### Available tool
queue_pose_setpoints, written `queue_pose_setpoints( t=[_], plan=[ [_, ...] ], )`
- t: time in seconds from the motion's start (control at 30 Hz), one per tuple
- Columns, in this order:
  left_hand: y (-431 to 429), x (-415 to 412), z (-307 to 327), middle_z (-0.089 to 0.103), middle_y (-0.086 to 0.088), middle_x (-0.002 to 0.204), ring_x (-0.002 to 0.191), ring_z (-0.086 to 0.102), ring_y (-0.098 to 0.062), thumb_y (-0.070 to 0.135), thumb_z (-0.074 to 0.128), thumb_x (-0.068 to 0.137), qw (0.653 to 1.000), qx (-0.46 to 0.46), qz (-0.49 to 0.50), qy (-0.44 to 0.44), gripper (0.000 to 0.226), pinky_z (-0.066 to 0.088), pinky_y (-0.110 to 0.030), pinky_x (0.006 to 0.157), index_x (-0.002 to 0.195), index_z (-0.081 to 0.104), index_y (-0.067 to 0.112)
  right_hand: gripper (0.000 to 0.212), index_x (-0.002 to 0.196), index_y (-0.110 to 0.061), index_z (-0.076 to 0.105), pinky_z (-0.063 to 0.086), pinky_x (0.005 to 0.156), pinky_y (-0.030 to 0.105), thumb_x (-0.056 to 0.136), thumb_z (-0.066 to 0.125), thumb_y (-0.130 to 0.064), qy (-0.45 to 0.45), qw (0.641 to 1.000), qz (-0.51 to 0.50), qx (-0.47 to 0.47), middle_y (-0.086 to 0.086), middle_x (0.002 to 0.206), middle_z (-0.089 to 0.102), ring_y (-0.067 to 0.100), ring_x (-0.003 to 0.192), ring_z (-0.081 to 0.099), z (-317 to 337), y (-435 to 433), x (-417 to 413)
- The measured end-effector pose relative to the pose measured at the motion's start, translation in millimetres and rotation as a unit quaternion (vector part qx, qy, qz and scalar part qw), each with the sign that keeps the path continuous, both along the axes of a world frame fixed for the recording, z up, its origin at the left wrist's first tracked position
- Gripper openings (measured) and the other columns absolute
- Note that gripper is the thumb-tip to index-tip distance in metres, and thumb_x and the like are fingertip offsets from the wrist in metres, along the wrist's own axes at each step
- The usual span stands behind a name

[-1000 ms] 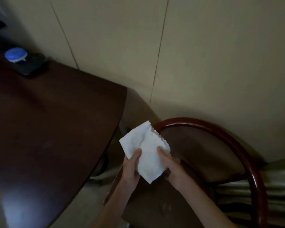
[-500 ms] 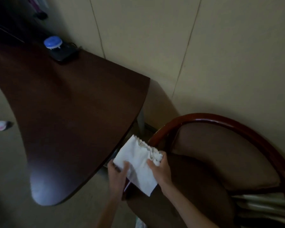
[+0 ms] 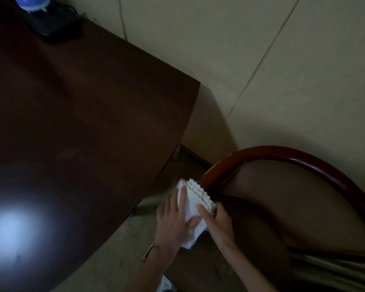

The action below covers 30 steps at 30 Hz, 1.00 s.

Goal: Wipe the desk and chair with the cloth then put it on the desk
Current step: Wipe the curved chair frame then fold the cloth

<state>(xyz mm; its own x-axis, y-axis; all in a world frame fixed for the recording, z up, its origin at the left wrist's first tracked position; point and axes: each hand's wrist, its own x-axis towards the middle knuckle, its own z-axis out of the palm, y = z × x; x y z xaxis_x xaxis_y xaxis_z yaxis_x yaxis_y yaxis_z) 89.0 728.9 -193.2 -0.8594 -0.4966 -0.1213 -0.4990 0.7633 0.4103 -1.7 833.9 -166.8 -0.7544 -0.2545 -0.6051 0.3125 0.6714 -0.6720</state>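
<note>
A white cloth with a zigzag edge is folded between both hands, just off the desk's right edge and at the left end of the chair's curved wooden rail. My left hand lies flat over the cloth's left side with fingers spread. My right hand pinches its right side, thumb on top. The dark brown desk fills the left half of the view. The chair has a reddish wooden back rail and a brown padded seat, at the lower right.
A blue-topped round object sits on a dark flat device at the desk's far corner by the wall. A bright glare patch shows on the desk's near left. Beige wall panels stand behind desk and chair. Pale floor shows between them.
The view has swung closer and to the right over the desk. Both hands have folded the cloth smaller, and my left hand now lies flat on it.
</note>
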Motion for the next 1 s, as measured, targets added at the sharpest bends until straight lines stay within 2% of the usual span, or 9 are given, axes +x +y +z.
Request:
queue_pose_setpoints(
  t=[0.17, 0.23, 0.37, 0.53, 0.67, 0.73, 0.77, 0.87, 1.0],
  plan=[
    [3, -75, 11, 0.056, -0.019, 0.141, 0.12, 0.062, -0.029, 0.066, 0.052, 0.09, 0.997, -0.076, -0.028, 0.009, 0.086, 0.056, -0.04, 0.094, 0.151, 0.037, 0.008, 0.029, 0.114, -0.027, 0.053, 0.056, 0.078, 0.031, 0.09, 0.062, -0.041, 0.084, 0.994, -0.016, 0.061, -0.008, 0.101, 0.062, 0.008, 0.093, 0.063, 18, 3, -48],
    [4, -104, 13, 0.053, -0.018, 0.144, 0.123, 0.06, -0.029, 0.067, 0.048, 0.092, 0.994, -0.092, -0.056, -0.003, 0.086, 0.054, -0.04, 0.097, 0.154, 0.03, 0.01, 0.026, 0.11, -0.024, 0.054, 0.056, 0.073, 0.029, 0.09, 0.063, -0.039, 0.092, 0.993, -0.029, 0.068, -0.007, 0.096, 0.063, 0.01, 0.09, 0.065, 21, 8, -71],
    [4, -160, 14, 0.047, -0.018, 0.149, 0.128, 0.055, -0.029, 0.068, 0.04, 0.094, 0.985, -0.121, -0.12, -0.005, 0.086, 0.05, -0.04, 0.102, 0.157, 0.023, 0.011, 0.032, 0.115, -0.013, 0.056, 0.058, 0.083, 0.044, 0.091, 0.061, -0.035, 0.051, 0.993, -0.101, 0.035, 0.007, 0.105, 0.067, 0.021, 0.093, 0.067, 20, 17, -116],
    [10, -233, 21, 0.037, -0.015, 0.155, 0.136, 0.045, -0.03, 0.073, 0.028, 0.093, 0.958, -0.141, -0.249, 0.012, 0.088, 0.042, -0.041, 0.109, 0.158, 0.01, 0.016, 0.031, 0.119, -0.011, 0.054, 0.054, 0.049, 0.021, 0.094, 0.057, -0.029, -0.029, 0.967, -0.248, -0.048, 0.011, 0.092, 0.07, 0.016, 0.071, 0.07, 16, 39, -163],
    [32, -289, 25, 0.029, -0.012, 0.158, 0.138, 0.039, -0.029, 0.079, 0.027, 0.089, 0.924, -0.164, -0.345, 0.024, 0.095, 0.035, -0.043, 0.112, 0.158, -0.002, 0.02, 0.02, 0.113, -0.016, 0.053, 0.058, 0.054, 0.03, 0.096, 0.056, -0.027, -0.051, 0.934, -0.339, -0.103, 0.003, 0.082, 0.065, 0.019, 0.069, 0.068, 11, 71, -189],
    [50, -314, 26, 0.027, -0.011, 0.159, 0.138, 0.037, -0.029, 0.08, 0.026, 0.088, 0.905, -0.182, -0.383, 0.03, 0.096, 0.033, -0.044, 0.112, 0.158, -0.002, 0.02, 0.023, 0.113, -0.008, 0.055, 0.057, 0.048, 0.027, 0.097, 0.057, -0.024, -0.051, 0.915, -0.379, -0.133, 0.009, 0.086, 0.065, 0.021, 0.068, 0.065, 11, 90, -202],
    [61, -327, 28, 0.027, -0.01, 0.16, 0.138, 0.037, -0.029, 0.081, 0.027, 0.088, 0.898, -0.18, -0.399, 0.035, 0.096, 0.032, -0.044, 0.112, 0.158, 0.0, 0.021, 0.028, 0.115, -0.003, 0.057, 0.058, 0.049, 0.027, 0.097, 0.057, -0.023, -0.052, 0.907, -0.394, -0.142, 0.015, 0.094, 0.067, 0.025, 0.072, 0.065, 12, 101, -207],
    [103, -359, 34, 0.029, -0.01, 0.159, 0.137, 0.036, -0.031, 0.08, 0.032, 0.086, 0.875, -0.17, -0.451, 0.037, 0.097, 0.029, -0.045, 0.112, 0.159, 0.009, 0.019, 0.039, 0.127, 0.003, 0.055, 0.057, 0.08, 0.045, 0.096, 0.058, -0.02, -0.061, 0.878, -0.44, -0.179, 0.025, 0.119, 0.062, 0.037, 0.101, 0.063, 17, 140, -219],
    [176, -386, 38, 0.031, -0.012, 0.157, 0.137, 0.036, -0.033, 0.078, 0.041, 0.085, 0.836, -0.186, -0.515, 0.035, 0.099, 0.023, -0.047, 0.113, 0.159, 0.011, 0.019, 0.037, 0.128, -0.003, 0.053, 0.053, 0.079, 0.043, 0.095, 0.059, -0.018, -0.096, 0.816, -0.519, -0.236, 0.015, 0.105, 0.06, 0.033, 0.098, 0.061, 23, 204, -221]
  ],
)
